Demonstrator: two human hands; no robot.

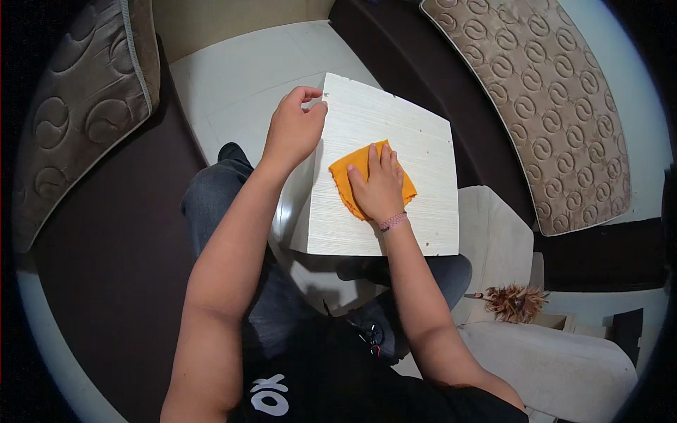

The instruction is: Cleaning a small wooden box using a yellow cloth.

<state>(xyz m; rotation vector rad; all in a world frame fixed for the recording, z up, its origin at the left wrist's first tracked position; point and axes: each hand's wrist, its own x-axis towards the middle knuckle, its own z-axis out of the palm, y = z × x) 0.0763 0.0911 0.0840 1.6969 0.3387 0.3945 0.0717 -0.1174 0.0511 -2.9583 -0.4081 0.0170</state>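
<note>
A white wood-grain table or stool (381, 116) with a square top stands before me, between my knees. My right hand (380, 182) lies flat on an orange cloth (353, 161) near the middle of that top, thumb spread from the fingers. The cloth has a frayed lower edge and is pressed against the surface. At the top's far left corner is my left hand (297, 124), its fingers bent and a gap between thumb and forefinger. Its fingertips are at the edge, seemingly touching it. A few small dark chips mark the top near its edges.
A brown feather duster (515, 303) lies on a beige upholstered seat (492, 232) at right. Dark brown bed bases (116, 222) flank me, with patterned mattresses (550, 95) tilted on both sides. Pale floor tiles (259, 69) show beyond the table.
</note>
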